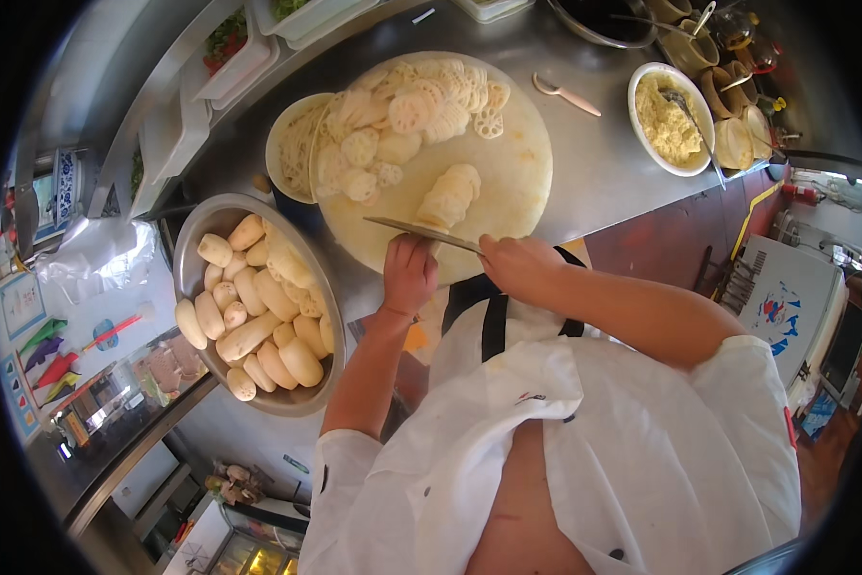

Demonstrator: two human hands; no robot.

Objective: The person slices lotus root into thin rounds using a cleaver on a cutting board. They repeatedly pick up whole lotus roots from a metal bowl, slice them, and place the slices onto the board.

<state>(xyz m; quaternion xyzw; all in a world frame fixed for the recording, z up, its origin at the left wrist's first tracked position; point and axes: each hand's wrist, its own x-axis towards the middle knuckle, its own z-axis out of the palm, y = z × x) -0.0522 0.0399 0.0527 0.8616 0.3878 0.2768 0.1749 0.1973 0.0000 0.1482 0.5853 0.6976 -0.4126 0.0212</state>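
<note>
A kitchen knife (425,233) is gripped by its handle in my right hand (521,267). Its blade reaches leftward across the near part of a round cutting board (511,180). My left hand (409,274) lies against the near side of the blade, fingers curled over a piece of lotus root that they mostly hide. Just beyond the blade leans a row of cut lotus root slices (451,195). A larger heap of lotus root slices (416,108) covers the board's far left. Peeled lotus roots (247,291) fill a steel basin (186,230) to the left.
A bowl of sliced lotus root (291,147) touches the board's left edge. On the steel counter (596,158) lie a peeler (566,93) and a white bowl (636,122) of yellowish paste with a spoon. Seasoning pots (690,50) line the right end; white trays (237,68) stand far left.
</note>
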